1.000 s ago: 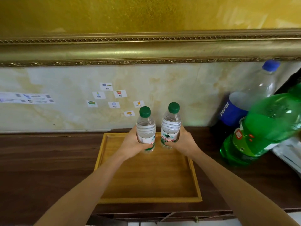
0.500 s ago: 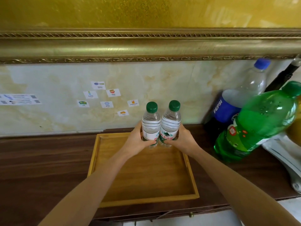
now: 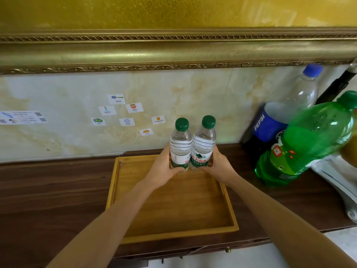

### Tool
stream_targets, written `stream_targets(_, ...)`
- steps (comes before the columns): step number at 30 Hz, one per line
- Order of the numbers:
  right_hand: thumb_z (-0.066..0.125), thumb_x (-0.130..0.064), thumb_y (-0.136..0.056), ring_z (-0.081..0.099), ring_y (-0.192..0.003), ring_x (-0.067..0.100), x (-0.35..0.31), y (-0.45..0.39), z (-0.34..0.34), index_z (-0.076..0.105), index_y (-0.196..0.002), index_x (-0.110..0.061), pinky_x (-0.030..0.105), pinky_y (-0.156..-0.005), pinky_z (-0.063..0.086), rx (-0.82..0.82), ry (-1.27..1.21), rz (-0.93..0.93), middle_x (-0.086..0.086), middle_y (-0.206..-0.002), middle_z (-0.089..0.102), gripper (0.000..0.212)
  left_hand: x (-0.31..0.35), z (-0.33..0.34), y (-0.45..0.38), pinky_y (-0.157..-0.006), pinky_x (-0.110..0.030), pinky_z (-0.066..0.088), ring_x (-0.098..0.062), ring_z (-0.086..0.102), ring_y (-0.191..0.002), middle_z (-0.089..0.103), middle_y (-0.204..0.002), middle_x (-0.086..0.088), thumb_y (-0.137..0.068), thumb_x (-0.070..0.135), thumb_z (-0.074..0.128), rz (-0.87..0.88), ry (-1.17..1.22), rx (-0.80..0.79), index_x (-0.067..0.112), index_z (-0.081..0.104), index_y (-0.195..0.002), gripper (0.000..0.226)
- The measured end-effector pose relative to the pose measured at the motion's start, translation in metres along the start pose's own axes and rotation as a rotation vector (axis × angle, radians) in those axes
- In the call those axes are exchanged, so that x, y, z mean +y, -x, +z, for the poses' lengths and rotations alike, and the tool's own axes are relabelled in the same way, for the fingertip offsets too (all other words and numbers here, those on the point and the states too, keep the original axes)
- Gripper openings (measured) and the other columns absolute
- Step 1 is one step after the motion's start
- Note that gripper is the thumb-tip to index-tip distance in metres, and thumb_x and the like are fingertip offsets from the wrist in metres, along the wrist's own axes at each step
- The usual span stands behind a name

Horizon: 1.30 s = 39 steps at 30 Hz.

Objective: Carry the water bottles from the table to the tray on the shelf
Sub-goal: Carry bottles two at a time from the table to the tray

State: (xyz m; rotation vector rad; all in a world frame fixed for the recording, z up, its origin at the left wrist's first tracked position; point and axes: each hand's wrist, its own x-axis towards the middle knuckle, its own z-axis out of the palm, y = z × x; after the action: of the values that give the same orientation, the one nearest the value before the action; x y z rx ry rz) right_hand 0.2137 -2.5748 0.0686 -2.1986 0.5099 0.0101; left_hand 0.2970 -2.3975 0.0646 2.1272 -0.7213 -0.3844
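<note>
Two small clear water bottles with green caps stand upright and pressed side by side at the far end of the wooden tray (image 3: 229, 209). My left hand (image 3: 164, 169) wraps the left water bottle (image 3: 180, 146) at its label. My right hand (image 3: 218, 167) wraps the right water bottle (image 3: 203, 146) the same way. Their bases are hidden behind my fingers, so I cannot tell whether they rest on the tray floor. The tray lies on a dark wooden shelf (image 3: 48, 200).
A large green soda bottle (image 3: 309, 140) leans at the right of the tray, with a Pepsi bottle (image 3: 280, 120) behind it against the marble wall. A white object (image 3: 340, 182) lies at the shelf's right end. Small picture labels (image 3: 127, 115) are stuck on the wall.
The two bottles, a little apart one second ago, have been brought together until they touch, and both sit slightly lower over the tray's far end. My hands keep their hold.
</note>
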Motion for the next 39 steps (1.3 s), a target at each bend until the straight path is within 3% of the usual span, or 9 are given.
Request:
stream_targets(3, 0.075, -0.023, -0.081, 0.057, -0.120, 0.021, 0.000, 0.008, -0.003, 0.037, -0.139, -0.018, 0.032, -0.096, 0.046, 0.007, 0.078, 0.009, 0.002, -0.132, 0.059, 0.069, -0.002, -0.004, 0.007, -0.105, -0.026, 0.037, -0.016, 0.045, -0.132, 0.047, -0.145, 0.003, -0.080, 0.034, 0.075, -0.047, -0.223, -0.024, 0.022, 0.033, -0.146, 0.079)
stream_targets(5, 0.069, -0.026, -0.086, 0.061, -0.112, 0.021, 0.004, 0.020, -0.004, 0.043, -0.133, -0.018, 0.035, -0.092, 0.051, 0.036, 0.237, 0.019, 0.003, -0.128, 0.060, 0.055, -0.002, -0.010, 0.024, -0.109, -0.038, 0.038, -0.023, 0.043, -0.134, 0.044, -0.147, -0.002, -0.086, 0.039, 0.068, -0.133, -0.523, -0.036, 0.020, 0.034, -0.146, 0.071)
stream_targets(9, 0.059, -0.029, -0.092, 0.063, -0.095, 0.013, 0.006, 0.045, -0.014, 0.052, -0.123, -0.022, 0.031, -0.080, 0.057, -0.059, 0.740, -0.119, -0.002, -0.114, 0.062, 0.032, -0.004, -0.034, 0.072, -0.119, -0.044, 0.019, -0.027, 0.034, -0.139, 0.044, -0.145, -0.004, -0.092, 0.035, 0.056, -0.130, -1.007, 0.026, 0.021, 0.042, -0.139, 0.050)
stream_targets(13, 0.061, -0.019, -0.090, 0.064, -0.092, 0.017, -0.014, 0.057, -0.006, 0.057, -0.122, -0.017, 0.030, -0.075, 0.055, -0.210, 0.842, -0.384, 0.000, -0.110, 0.064, 0.033, -0.001, -0.053, 0.135, -0.110, -0.040, 0.031, -0.028, 0.044, -0.129, 0.050, -0.138, -0.005, -0.091, 0.031, 0.053, -0.362, -0.969, 0.169, 0.018, 0.041, -0.140, 0.053)
stream_targets(16, 0.057, -0.015, -0.091, 0.063, -0.096, 0.025, -0.049, 0.067, 0.027, 0.060, -0.112, -0.010, 0.035, -0.077, 0.053, -0.295, 0.895, -0.601, 0.008, -0.111, 0.064, 0.022, 0.004, -0.064, 0.194, -0.098, -0.042, 0.042, -0.030, 0.051, -0.120, 0.055, -0.126, -0.006, -0.089, 0.033, 0.055, -0.556, -0.902, 0.257, 0.017, 0.051, -0.127, 0.041)
stream_targets(22, 0.049, -0.025, -0.096, 0.061, -0.106, 0.033, -0.139, 0.128, 0.147, 0.049, -0.128, -0.018, 0.039, -0.078, 0.050, -0.474, 0.855, -1.032, 0.007, -0.119, 0.060, 0.033, 0.001, -0.091, 0.343, -0.090, -0.038, 0.044, -0.031, 0.055, -0.115, 0.057, -0.123, -0.008, -0.093, 0.032, 0.050, -0.963, -0.820, 0.347, 0.015, 0.055, -0.118, 0.031)
stream_targets(26, 0.050, -0.022, -0.096, 0.060, -0.107, 0.033, -0.195, 0.207, 0.236, 0.049, -0.119, -0.014, 0.041, -0.081, 0.047, -0.544, 0.806, -1.285, 0.009, -0.115, 0.057, 0.025, -0.013, -0.099, 0.459, -0.092, -0.035, 0.042, -0.028, 0.056, -0.114, 0.059, -0.124, -0.006, -0.093, 0.033, 0.052, -1.168, -0.776, 0.448, 0.018, 0.057, -0.123, 0.034)
stream_targets(32, 0.050, -0.021, -0.091, 0.059, -0.112, 0.031, -0.267, 0.357, 0.382, 0.048, -0.125, -0.014, 0.041, -0.085, 0.046, -0.598, 0.750, -1.638, 0.008, -0.120, 0.057, 0.034, -0.051, -0.114, 0.649, -0.097, -0.038, 0.040, -0.028, 0.055, -0.113, 0.058, -0.122, -0.006, -0.091, 0.032, 0.054, -1.455, -0.735, 0.548, 0.016, 0.057, -0.124, 0.036)
stream_targets(39, 0.049, -0.021, -0.092, 0.053, -0.119, 0.031, -0.351, 0.511, 0.523, 0.044, -0.132, -0.012, 0.040, -0.091, 0.044, -0.645, 0.749, -1.803, 0.011, -0.127, 0.053, 0.042, -0.095, -0.167, 0.850, -0.110, -0.047, 0.027, -0.030, 0.046, -0.121, 0.052, -0.124, -0.007, -0.088, 0.027, 0.056, -1.711, -0.765, 0.609, 0.016, 0.055, -0.122, 0.035)
